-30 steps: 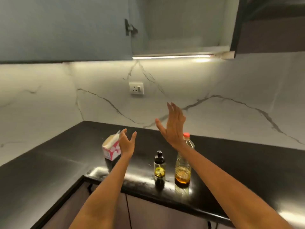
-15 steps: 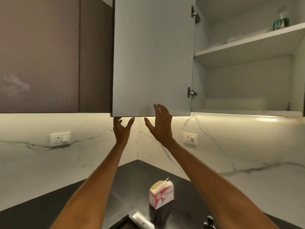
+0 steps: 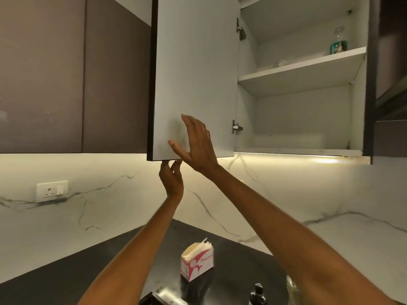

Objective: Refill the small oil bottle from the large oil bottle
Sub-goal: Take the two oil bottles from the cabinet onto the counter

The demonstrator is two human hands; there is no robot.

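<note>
- Overhead, the pale grey wall cabinet door (image 3: 196,73) stands swung open, its dark edge facing left.
- The left hand (image 3: 171,179) reaches up beneath the door's bottom edge, fingertips (image 3: 177,162) touching the underside, fingers fairly straight, its grip on nothing.
- The right hand (image 3: 198,144) is spread flat with fingers straight against or just before the door's inner face; contact cannot be told.
- The small dark-capped oil bottle (image 3: 257,293) shows only its top at the lower edge, on the black counter (image 3: 88,267).
- A red-and-white tissue box (image 3: 197,260) stands on the counter left of it.
- A green-labelled glass bottle (image 3: 338,44) sits on the white upper shelf (image 3: 304,69).
</note>
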